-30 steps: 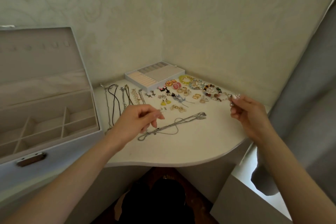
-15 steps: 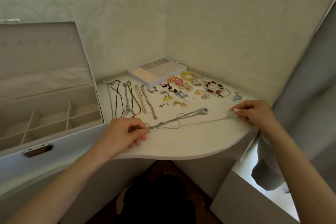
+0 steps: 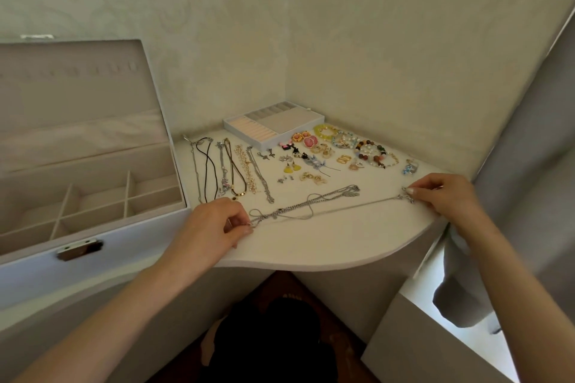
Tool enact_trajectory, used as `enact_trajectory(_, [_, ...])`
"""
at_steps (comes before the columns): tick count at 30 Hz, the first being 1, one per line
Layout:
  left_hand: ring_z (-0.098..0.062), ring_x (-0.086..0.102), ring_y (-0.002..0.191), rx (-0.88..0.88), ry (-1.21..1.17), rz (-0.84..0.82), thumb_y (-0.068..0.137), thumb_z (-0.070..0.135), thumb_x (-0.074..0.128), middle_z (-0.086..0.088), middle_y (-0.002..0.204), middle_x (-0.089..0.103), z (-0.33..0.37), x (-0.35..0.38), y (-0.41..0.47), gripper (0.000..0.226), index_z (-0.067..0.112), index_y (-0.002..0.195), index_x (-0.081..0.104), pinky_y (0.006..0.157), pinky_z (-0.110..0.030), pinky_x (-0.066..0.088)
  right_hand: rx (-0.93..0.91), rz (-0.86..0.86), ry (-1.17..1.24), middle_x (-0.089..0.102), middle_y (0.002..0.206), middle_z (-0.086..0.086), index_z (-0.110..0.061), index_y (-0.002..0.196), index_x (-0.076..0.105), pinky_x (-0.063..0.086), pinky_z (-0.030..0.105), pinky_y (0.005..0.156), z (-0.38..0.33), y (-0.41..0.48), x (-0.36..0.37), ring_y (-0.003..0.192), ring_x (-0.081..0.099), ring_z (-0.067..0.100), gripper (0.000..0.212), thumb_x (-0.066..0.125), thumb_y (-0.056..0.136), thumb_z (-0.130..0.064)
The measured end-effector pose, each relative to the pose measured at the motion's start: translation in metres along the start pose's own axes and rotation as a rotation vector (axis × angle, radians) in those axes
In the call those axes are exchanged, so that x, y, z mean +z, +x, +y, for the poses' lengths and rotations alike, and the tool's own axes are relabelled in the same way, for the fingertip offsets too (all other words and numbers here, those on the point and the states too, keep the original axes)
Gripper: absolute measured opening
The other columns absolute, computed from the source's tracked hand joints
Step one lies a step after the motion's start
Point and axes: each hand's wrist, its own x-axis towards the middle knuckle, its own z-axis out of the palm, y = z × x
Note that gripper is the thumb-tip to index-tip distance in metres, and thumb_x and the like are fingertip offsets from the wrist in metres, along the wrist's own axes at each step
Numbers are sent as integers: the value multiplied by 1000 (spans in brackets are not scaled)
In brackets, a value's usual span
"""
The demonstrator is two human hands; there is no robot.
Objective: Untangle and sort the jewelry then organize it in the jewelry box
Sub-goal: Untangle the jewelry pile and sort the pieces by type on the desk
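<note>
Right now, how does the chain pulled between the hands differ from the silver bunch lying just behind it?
The stretched chain is one thin strand, pulled straight; the silver bunch is several strands, looped and crossing. The left hand and right hand pinch the stretched chain's ends; the silver bunch lies slack on the table. Both are silver-coloured.

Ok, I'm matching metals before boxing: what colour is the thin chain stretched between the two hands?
Silver. The chain is thin and plain, shown best in the head view.
</note>
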Motion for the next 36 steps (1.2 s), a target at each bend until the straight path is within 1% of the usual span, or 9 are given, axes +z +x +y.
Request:
enact_trajectory(4, [-1,48,61,-2,58,-9,82,21,71,13,75,54,0,0,-2,15,27,73,60,57,-12,34,-7,-3,-27,60,64,-6,-28,64,68,38,25,61,-1,-1,0,60,48,9,21,80,75,-15])
enact_trajectory(8, [0,48,60,-12,54,-25,82,22,70,14,75,54,0,-1,-4,14,27,74,60,56,-11,36,-62,11,-101,64,77,-6,-26,73,70,45,30,76,-6,-11,2,78,57,16,11,79,76,-20])
enact_trajectory(12, [-2,48,58,-20,17,-31,80,20,73,12,72,55,-1,-1,-4,17,27,72,60,56,-11,36,-94,57,-79,65,82,-3,-28,72,68,41,27,67,-3,-13,4,70,55,14,15,75,79,-16])
enact_trajectory(18, [-2,49,60,-11,21,-43,79,23,74,10,75,55,-4,-3,-6,16,28,75,59,58,-14,40,-33,118,253,62,73,2,-19,80,69,39,11,43,2,-17,-1,46,50,1,19,64,86,-1])
enact_trajectory(25, [-5,54,60,-40,1,32,83,21,69,10,79,59,-3,-7,-6,18,33,84,55,57,-15,42,-29,145,315,56,64,4,-10,89,69,39,14,41,-2,-19,-3,40,47,1,13,61,88,0])
enact_trajectory(28, [-3,56,59,-36,-3,62,87,25,64,13,79,59,1,-10,-6,12,33,85,55,56,-13,43,-79,145,219,64,79,-3,-19,85,71,44,20,57,-6,-20,-2,57,53,8,15,64,86,-5])
enact_trajectory(30, [-1,56,59,-32,4,64,88,27,62,14,78,59,3,-10,-7,11,34,85,54,56,-13,45,-168,159,40,64,89,-9,-23,84,73,42,24,68,-8,-23,-2,71,54,12,17,67,84,-7])
enact_trajectory(33, [0,57,60,-27,14,62,89,28,61,15,77,59,5,-8,-7,10,34,85,54,56,-12,45,-258,139,-244,63,90,-4,-22,88,75,38,29,74,-6,-23,-2,81,56,19,18,68,82,-6])
enact_trajectory(36, [3,57,63,2,3,56,89,24,61,15,75,59,8,-5,-5,10,30,84,56,54,-11,43,-231,53,-424,59,88,0,-18,94,75,38,29,74,-4,-18,0,83,56,20,14,71,82,-13])
